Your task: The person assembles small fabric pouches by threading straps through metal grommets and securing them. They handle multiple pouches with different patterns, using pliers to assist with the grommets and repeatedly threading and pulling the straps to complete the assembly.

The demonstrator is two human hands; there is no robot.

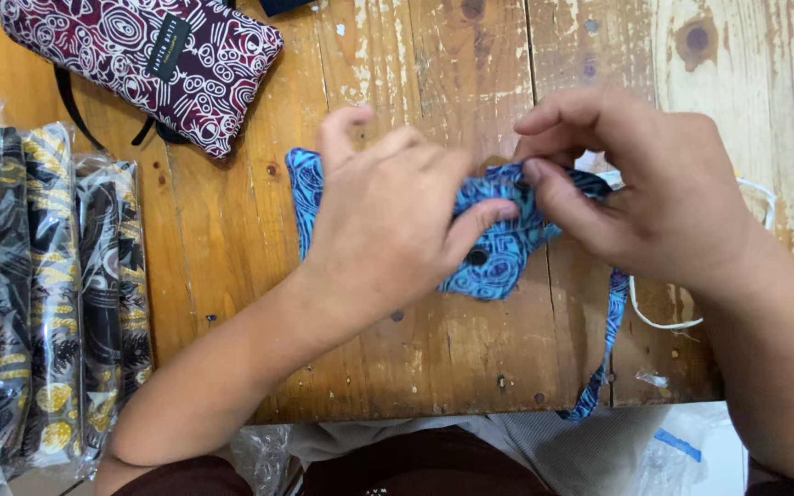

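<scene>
- Worn wooden planks with knots and pale scuffs make up the bench (434, 349), seen from above, its near edge close to the person's lap.
- At the middle of the bench lies a small blue cloth pouch with a swirling printed pattern (493, 262), and both hands sit right on top of it.
- Its long axis runs left to right across the planks; one end shows past the left hand, and a matching blue fabric strap (610, 335) trails from the right side down over the bench edge.
- The left hand (388, 220) presses down on the pouch's left half, fingers curled, thumb reaching toward the centre.
- The right hand (640, 188) pinches the cloth at the upper right, thumb and fingertips closed on a fold.
- The two hands nearly meet over the middle, so neither is clearly nearer.
- A thin white cord (659, 321) loops beside the right wrist.
- Well apart at upper left rests a maroon zip case with white patterning (140, 60).
- Along the left edge lie black-and-yellow patterned rolls in clear plastic sleeves (48, 294).
</scene>
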